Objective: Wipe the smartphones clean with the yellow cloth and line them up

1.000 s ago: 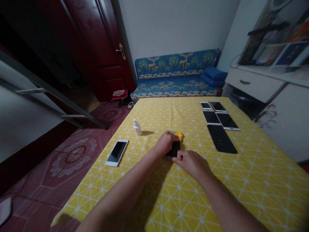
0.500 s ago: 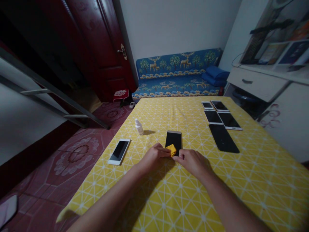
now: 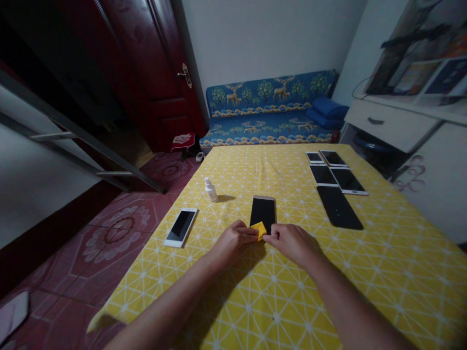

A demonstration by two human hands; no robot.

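A smartphone (image 3: pixel 263 208) with a dark screen lies flat on the table in front of me. My left hand (image 3: pixel 235 241) is closed on a folded yellow cloth (image 3: pixel 260 230), pressed against the phone's near end. My right hand (image 3: pixel 290 242) is curled at the phone's near right corner, its fingertips by the cloth and the phone's edge. Whether it grips the phone itself is partly hidden. To the left lies a white smartphone (image 3: pixel 181 227), and beyond it stands a small white spray bottle (image 3: pixel 210 190).
A yellow patterned cloth (image 3: pixel 251 307) covers the table. At the right lie several phones (image 3: pixel 350 181) and a black flat panel (image 3: pixel 339 207). Behind the table is a blue sofa (image 3: pixel 251 129); a white cabinet (image 3: pixel 392 126) stands at the right, a metal ladder (image 3: pixel 73 124) at the left.
The yellow cloth and my left hand have shifted slightly down toward the phone's near edge. My right hand stays at the near right corner.
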